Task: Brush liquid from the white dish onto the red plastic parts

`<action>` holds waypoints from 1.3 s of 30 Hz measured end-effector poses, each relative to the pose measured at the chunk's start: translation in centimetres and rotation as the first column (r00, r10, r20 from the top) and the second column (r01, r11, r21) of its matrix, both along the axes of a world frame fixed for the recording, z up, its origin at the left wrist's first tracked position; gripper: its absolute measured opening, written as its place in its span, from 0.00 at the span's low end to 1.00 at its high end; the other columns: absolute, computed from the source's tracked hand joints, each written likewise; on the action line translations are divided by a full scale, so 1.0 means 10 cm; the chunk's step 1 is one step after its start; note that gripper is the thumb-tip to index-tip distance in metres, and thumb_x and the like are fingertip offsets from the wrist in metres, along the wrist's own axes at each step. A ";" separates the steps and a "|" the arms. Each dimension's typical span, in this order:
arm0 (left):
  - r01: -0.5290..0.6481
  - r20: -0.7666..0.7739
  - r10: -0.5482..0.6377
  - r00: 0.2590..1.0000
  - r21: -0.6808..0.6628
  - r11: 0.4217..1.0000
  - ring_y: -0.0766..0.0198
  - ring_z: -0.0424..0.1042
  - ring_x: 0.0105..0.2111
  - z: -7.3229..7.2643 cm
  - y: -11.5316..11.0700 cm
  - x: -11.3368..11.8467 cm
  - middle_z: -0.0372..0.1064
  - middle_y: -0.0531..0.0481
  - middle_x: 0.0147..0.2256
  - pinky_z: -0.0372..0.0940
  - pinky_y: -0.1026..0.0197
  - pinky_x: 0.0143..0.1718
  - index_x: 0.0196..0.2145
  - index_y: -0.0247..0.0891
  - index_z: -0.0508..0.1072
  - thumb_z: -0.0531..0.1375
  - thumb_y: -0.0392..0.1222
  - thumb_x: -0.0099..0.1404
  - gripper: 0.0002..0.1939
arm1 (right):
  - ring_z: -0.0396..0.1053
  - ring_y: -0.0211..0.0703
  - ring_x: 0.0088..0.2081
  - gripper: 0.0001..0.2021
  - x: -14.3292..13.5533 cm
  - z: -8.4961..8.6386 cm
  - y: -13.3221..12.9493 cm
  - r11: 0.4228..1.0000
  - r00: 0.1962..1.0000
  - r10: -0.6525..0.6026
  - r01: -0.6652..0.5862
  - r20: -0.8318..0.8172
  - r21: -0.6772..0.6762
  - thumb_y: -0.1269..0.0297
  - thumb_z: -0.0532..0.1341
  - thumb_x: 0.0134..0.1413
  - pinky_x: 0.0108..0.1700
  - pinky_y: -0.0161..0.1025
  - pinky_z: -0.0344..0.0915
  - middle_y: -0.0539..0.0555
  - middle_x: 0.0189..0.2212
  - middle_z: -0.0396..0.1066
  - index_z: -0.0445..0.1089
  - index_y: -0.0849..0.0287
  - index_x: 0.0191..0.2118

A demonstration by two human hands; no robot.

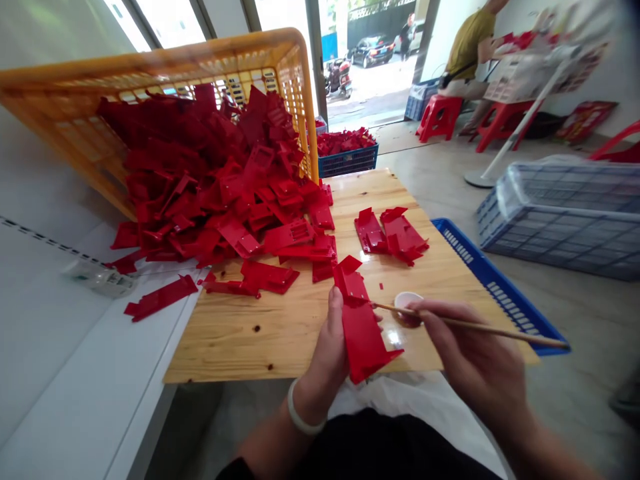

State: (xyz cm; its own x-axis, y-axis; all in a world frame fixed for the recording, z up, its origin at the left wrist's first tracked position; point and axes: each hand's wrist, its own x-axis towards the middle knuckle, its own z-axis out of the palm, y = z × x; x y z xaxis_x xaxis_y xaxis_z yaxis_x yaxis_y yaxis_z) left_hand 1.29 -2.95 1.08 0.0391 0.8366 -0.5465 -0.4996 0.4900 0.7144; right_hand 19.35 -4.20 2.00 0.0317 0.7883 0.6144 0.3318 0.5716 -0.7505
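Note:
My left hand grips a folded red plastic piece above the table's front edge, thumb on its left side. My right hand pinches a thin wooden brush whose tip meets the right edge of the red piece. Just behind the brush sits a small white bowl with dark red contents. Two more red pieces lie on the wooden table farther back. A large heap of red pieces spills out of a tipped yellow crate at the left.
A blue basket stands beyond the table's right edge. A grey crate and a white stand are on the floor at the right. Behind, a person sits on a red stool. A blue crate holds red pieces.

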 end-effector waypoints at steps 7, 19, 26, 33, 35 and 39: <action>-0.013 -0.051 0.017 0.999 0.080 0.997 0.51 0.80 0.35 0.10 -0.07 0.06 0.81 0.40 0.33 0.73 0.54 0.43 0.45 0.35 0.80 0.60 0.84 0.59 0.46 | 0.82 0.44 0.40 0.11 -0.13 0.06 0.01 0.989 0.975 0.020 -0.051 0.220 0.136 0.72 0.63 0.72 0.45 0.38 0.79 0.55 0.44 0.82 0.74 0.54 0.55; -0.021 -0.088 0.040 0.995 0.209 0.978 0.52 0.81 0.38 0.02 -0.04 0.05 0.81 0.45 0.37 0.72 0.55 0.45 0.70 0.37 0.67 0.60 0.75 0.69 0.46 | 0.83 0.46 0.39 0.11 -0.21 0.17 0.09 0.973 0.949 0.003 -0.075 0.316 0.216 0.74 0.62 0.70 0.45 0.39 0.80 0.54 0.41 0.82 0.74 0.54 0.53; 0.004 -0.038 -0.001 0.999 0.094 0.996 0.52 0.79 0.32 0.13 -0.02 0.02 0.81 0.42 0.32 0.72 0.57 0.38 0.49 0.36 0.80 0.60 0.79 0.65 0.40 | 0.83 0.46 0.42 0.12 -0.11 0.09 0.05 0.978 0.949 -0.004 -0.062 0.315 0.201 0.73 0.64 0.70 0.46 0.38 0.79 0.54 0.43 0.83 0.74 0.54 0.55; -0.050 0.091 0.043 0.995 0.079 0.996 0.50 0.82 0.39 0.10 -0.02 0.01 0.84 0.41 0.38 0.75 0.57 0.42 0.41 0.38 0.84 0.63 0.72 0.67 0.31 | 0.81 0.42 0.34 0.05 -0.13 0.04 0.03 0.998 0.996 -0.019 0.014 -0.090 -0.059 0.68 0.65 0.72 0.39 0.37 0.79 0.50 0.37 0.81 0.77 0.52 0.48; -0.066 0.075 0.061 0.995 0.068 0.995 0.50 0.82 0.43 0.12 -0.03 0.01 0.84 0.42 0.41 0.75 0.57 0.45 0.43 0.39 0.84 0.64 0.70 0.68 0.29 | 0.81 0.41 0.33 0.04 -0.15 0.01 0.05 0.994 0.987 -0.033 0.016 -0.154 -0.106 0.67 0.65 0.73 0.39 0.36 0.79 0.49 0.35 0.81 0.78 0.52 0.47; -0.075 0.038 0.075 0.996 0.018 0.997 0.54 0.81 0.39 0.15 -0.04 0.02 0.83 0.45 0.39 0.75 0.60 0.41 0.43 0.38 0.83 0.64 0.68 0.68 0.28 | 0.82 0.42 0.33 0.03 -0.16 -0.05 0.07 0.988 0.977 -0.035 0.002 -0.210 -0.154 0.63 0.66 0.73 0.37 0.35 0.79 0.50 0.36 0.83 0.78 0.53 0.45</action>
